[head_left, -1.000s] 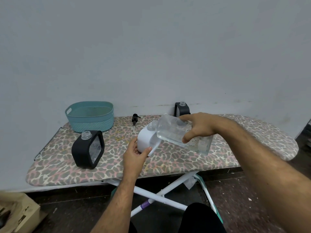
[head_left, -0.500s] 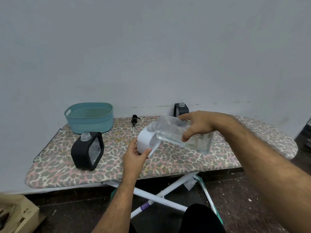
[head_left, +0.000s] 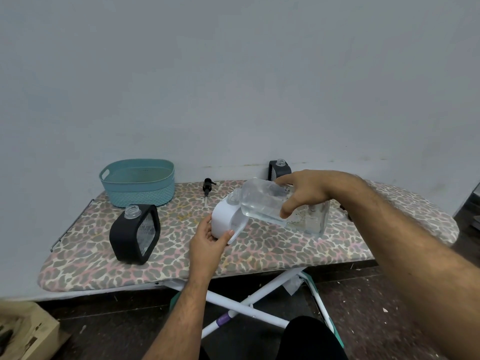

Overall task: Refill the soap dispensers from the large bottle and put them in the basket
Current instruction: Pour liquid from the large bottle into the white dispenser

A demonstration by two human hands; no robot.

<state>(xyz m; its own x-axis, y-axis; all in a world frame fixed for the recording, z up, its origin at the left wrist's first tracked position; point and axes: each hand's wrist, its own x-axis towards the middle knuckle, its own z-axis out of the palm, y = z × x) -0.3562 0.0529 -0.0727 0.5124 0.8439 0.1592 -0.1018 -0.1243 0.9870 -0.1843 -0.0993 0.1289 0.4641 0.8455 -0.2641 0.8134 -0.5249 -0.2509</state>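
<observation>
Little has shifted since 1 second ago: my right hand (head_left: 302, 193) still grips the large bottle (head_left: 280, 206) tilted, mouth against the white dispenser (head_left: 223, 222) neck, while my left hand (head_left: 207, 237) steadies it on the ironing board (head_left: 259, 250) against tipping.

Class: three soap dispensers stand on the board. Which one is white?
The white dispenser held by the left hand, under the tilted bottle; the other two are black.

Teal basket (head_left: 137, 181) – leopard-print board (head_left: 259, 245) – white dispenser (head_left: 222, 222)
</observation>
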